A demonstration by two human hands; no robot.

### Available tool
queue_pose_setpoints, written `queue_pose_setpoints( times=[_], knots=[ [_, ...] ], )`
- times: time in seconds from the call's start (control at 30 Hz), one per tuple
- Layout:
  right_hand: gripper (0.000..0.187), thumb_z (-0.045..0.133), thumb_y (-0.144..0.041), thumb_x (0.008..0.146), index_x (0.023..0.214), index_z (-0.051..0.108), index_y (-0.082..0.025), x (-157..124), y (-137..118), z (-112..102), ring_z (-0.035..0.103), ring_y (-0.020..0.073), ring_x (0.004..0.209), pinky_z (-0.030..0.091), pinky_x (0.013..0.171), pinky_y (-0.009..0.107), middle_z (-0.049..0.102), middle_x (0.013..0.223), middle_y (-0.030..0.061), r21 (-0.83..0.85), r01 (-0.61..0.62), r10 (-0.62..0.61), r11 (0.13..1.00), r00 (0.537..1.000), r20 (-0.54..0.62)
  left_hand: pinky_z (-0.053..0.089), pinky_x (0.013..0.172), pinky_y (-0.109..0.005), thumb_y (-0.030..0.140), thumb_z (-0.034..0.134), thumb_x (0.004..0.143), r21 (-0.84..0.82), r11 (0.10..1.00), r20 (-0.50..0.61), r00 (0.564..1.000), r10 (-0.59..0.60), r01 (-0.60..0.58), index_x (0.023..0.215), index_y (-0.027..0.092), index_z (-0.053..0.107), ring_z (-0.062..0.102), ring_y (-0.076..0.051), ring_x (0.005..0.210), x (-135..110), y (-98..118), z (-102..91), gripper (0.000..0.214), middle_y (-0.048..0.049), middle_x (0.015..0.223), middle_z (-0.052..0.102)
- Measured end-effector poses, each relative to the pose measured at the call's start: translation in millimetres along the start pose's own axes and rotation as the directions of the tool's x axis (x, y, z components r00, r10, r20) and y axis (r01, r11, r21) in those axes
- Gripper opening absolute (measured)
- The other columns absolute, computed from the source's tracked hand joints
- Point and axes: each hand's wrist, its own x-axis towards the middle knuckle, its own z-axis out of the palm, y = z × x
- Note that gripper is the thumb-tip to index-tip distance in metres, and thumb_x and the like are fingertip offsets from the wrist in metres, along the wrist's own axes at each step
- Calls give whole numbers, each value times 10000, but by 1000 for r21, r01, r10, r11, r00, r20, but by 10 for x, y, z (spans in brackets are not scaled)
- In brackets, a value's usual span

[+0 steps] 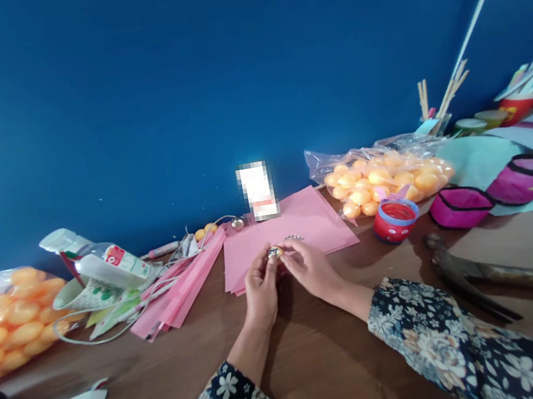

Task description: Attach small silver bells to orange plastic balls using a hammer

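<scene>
My left hand [262,288] and my right hand [310,267] meet over the near edge of a stack of pink paper sheets [286,231] on the brown table [323,366]. Between the fingertips of both hands sits a small round piece with a silvery top [273,252]. Both hands are closed in a pinch on it. A small metal ring [293,238] lies on the pink paper just past my right fingers. My sleeves are dark with a flower print.
A clear bag of orange balls [385,181] lies at the back right, another bag of orange balls [3,322] at the far left. Nearby are a red and blue tape roll [395,219], two magenta pouches [460,206], pink paper strips [180,294], a plastic bottle [104,262] and a hammer [465,272].
</scene>
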Motion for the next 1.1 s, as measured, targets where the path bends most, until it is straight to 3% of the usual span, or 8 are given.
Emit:
queue_pose_setpoints(
  times=[0.23, 0.53, 0.7, 0.93, 1.1],
  knots=[
    [251, 513, -244, 821, 1056, 571, -177, 8, 25, 0, 632, 186, 868, 514, 745, 291, 647, 999, 84, -33, 2, -2, 999, 1000, 19, 436, 947, -391, 358, 591, 776, 61, 998, -9, 1000, 24, -24, 1166, 164, 551, 553, -241, 1108, -7, 23, 9, 438, -113, 1201, 600],
    [237, 515, -220, 810, 1037, 572, -181, 16, 46, 5, 619, 177, 846, 512, 761, 301, 637, 983, 78, -30, -5, 5, 1000, 1000, 6, 364, 1013, -404, 385, 598, 762, 98, 995, -24, 999, 36, -34, 1158, 172, 574, 529, -236, 1143, 36, -24, -10, 451, -104, 1136, 642],
    [250, 525, -228, 805, 1047, 570, -183, 1, 0, 2, 615, 187, 886, 516, 762, 297, 631, 999, 83, -15, -3, 3, 1000, 1000, 11, 366, 1015, -392, 408, 567, 783, 52, 998, -23, 999, 39, -38, 1172, 173, 567, 531, -234, 1137, 13, -18, -15, 454, -100, 1139, 638],
    [273, 530, -289, 815, 1066, 570, -188, 38, 68, 20, 636, 159, 840, 541, 695, 260, 634, 1054, 74, 183, -88, 81, 979, 996, 43, 383, 1000, -392, 356, 577, 791, -69, 998, 30, 999, -12, 14, 1228, 211, 508, 508, -229, 1165, 0, 7, 1, 466, -92, 1252, 564],
    [262, 522, -300, 824, 1041, 611, -182, 76, 69, -10, 641, 163, 835, 546, 722, 281, 667, 1002, 64, 204, -97, 85, 974, 994, 67, 391, 991, -404, 326, 600, 775, -117, 993, 54, 998, -22, 28, 1192, 193, 537, 519, -240, 1150, 0, -4, -1, 442, -98, 1270, 547]
  ],
)
